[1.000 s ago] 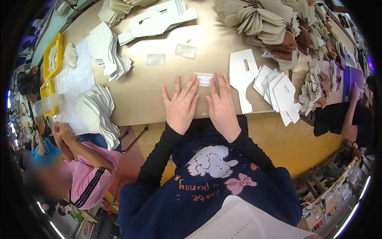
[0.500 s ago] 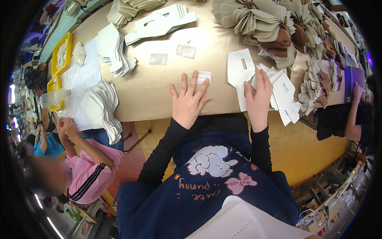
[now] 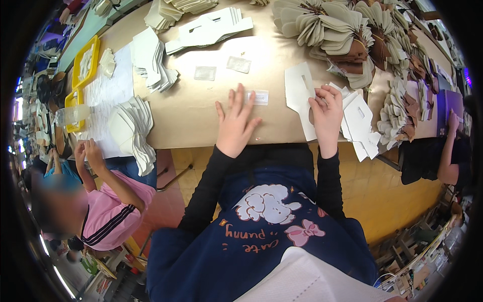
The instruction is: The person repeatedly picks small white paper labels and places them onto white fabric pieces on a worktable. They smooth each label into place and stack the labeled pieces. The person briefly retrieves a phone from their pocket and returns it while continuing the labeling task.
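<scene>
My left hand (image 3: 234,123) is open over the table, fingers spread, beside a small clear rectangular plastic piece with a pale strip (image 3: 259,98). At the right, my right hand (image 3: 328,113) pinches the right edge of a white flat cut-out piece (image 3: 296,83) with a slot in it. That piece looks tilted, its right side raised. Under and beside my right hand lies a loose stack of similar white slotted pieces (image 3: 358,118). Two more clear rectangles, one on the left (image 3: 205,73) and one on the right (image 3: 238,64), lie farther back.
Tied bundles of beige and brown cut pieces (image 3: 332,25) crowd the far right. White stacks stand at the back (image 3: 211,31) and left (image 3: 132,128), near yellow trays (image 3: 85,63). A person in pink (image 3: 118,206) works at my left; another person's arm (image 3: 448,151) shows at far right.
My right hand has closed on the edge of the white slotted piece and tilted it up. My left hand has shifted slightly left, uncovering more of the clear rectangle.
</scene>
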Demonstrator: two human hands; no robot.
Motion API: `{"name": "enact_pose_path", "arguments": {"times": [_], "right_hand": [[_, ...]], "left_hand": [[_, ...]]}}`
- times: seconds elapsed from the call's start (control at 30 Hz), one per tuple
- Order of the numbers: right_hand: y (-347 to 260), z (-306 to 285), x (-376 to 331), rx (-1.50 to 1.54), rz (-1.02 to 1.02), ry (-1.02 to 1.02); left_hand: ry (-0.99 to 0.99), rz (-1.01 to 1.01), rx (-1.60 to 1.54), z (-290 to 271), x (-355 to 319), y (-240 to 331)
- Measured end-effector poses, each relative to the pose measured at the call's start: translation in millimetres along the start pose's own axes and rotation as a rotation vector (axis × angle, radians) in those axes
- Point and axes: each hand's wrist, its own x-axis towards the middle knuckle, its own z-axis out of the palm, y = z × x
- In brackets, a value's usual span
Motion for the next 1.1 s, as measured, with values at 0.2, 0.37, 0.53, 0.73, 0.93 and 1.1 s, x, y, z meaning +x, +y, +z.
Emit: {"name": "enact_pose_path", "arguments": {"times": [0.2,0.37,0.53,0.73,0.93,1.1], "right_hand": [[-17,-23,-4,0.293,0.210,-0.044],[-43,-4,-5,0.220,0.146,-0.334],[-60,25,-3,0.025,0.048,-0.399],[-51,36,6,-0.179,-0.142,-0.452],[-40,41,12,-0.186,-0.127,-0.447],[-40,41,18,-0.218,-0.131,-0.485]], "left_hand": [[0.300,-0.228,-0.761,-26,3,-8],[0.140,-0.206,-1.174,-40,5,4],[0.102,-0.372,-1.309,-37,16,-1],[0.122,-0.350,-0.915,-30,21,-12],[0.124,-0.396,-0.806,-29,28,-11],[0.127,-0.449,-0.774,-30,29,-10]]}}
